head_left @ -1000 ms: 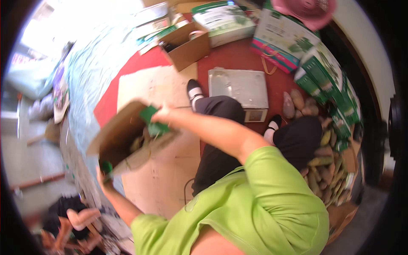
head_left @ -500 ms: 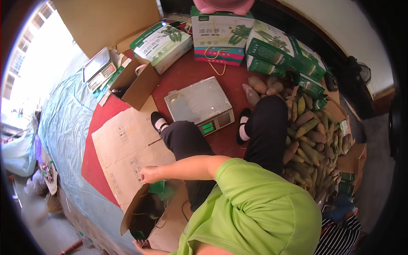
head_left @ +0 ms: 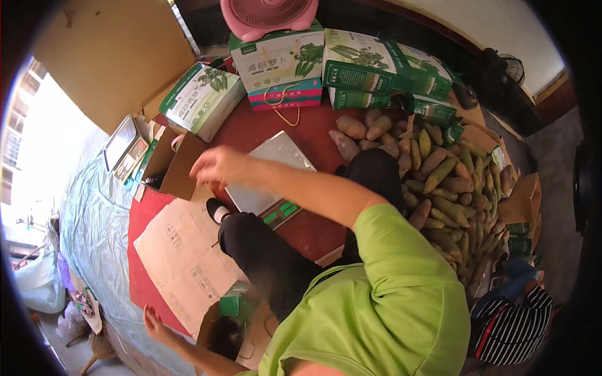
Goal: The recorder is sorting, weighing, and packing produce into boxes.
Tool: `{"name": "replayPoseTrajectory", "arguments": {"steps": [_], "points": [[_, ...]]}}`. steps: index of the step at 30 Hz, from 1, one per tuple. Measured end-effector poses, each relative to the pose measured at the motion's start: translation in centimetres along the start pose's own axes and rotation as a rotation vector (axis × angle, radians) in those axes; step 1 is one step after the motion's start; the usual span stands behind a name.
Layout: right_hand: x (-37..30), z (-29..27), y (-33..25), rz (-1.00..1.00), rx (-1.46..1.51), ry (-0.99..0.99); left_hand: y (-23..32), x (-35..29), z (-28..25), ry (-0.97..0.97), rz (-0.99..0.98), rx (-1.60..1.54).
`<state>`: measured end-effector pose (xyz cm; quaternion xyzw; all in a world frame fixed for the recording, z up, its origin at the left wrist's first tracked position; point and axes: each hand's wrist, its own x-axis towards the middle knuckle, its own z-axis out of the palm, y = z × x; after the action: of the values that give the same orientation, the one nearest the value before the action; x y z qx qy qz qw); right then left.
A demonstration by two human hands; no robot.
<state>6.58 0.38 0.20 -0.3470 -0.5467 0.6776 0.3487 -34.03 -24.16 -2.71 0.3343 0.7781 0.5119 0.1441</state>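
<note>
My right hand [head_left: 221,168] is raised over the left side of a flat silver weighing scale [head_left: 285,153] with lit green displays. Slightly blurred, its fingers are apart and bent downward, with nothing seen in them. Beside it stands a small open brown box [head_left: 182,163]. My left hand [head_left: 153,322] is held up at the lower left with fingers apart, holding nothing. Near it, by my left leg, is an open cardboard carton [head_left: 207,323] with a green flap [head_left: 235,306]; its dark inside is hard to make out.
A heap of green and brownish root vegetables [head_left: 448,188] lies at my right. Green-and-white cartons [head_left: 276,59] are stacked at the back, under a pink fan [head_left: 269,15]. A second scale [head_left: 125,147] stands at left. Flattened cardboard [head_left: 182,244] covers part of the red mat [head_left: 301,122].
My right hand has moved up and away from the open carton to over the scale. My left hand has lifted off the carton's near edge toward the left. The view has shifted.
</note>
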Motion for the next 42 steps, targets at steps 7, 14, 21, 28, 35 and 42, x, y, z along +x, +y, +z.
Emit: {"name": "replayPoseTrajectory", "arguments": {"steps": [7, 14, 21, 28, 35, 42], "points": [[-5.0, -19.3, 0.2, 0.009, -0.036, 0.526, 15.8, -4.8, 21.5, -0.577, 0.226, -0.159], [-13.0, -32.7, 5.0, 0.241, 0.012, 0.968, 22.1, -12.3, 35.3, -1.172, 0.685, -0.143], [-21.2, -44.4, 12.6, 0.337, 0.205, 1.338, 17.2, -13.7, 38.0, -1.235, 0.797, 0.455], [-22.8, -48.3, 16.7, 0.096, 0.711, 1.394, 16.1, -13.5, 38.4, -1.253, 0.756, 0.619], [-21.2, -49.4, 16.1, 0.094, 0.703, 1.321, 16.2, -13.7, 38.9, -1.289, 0.715, 0.734], [-20.6, -50.3, 15.7, 0.066, 0.604, 1.314, 15.2, -13.8, 39.5, -1.306, 0.768, 0.659]]}}
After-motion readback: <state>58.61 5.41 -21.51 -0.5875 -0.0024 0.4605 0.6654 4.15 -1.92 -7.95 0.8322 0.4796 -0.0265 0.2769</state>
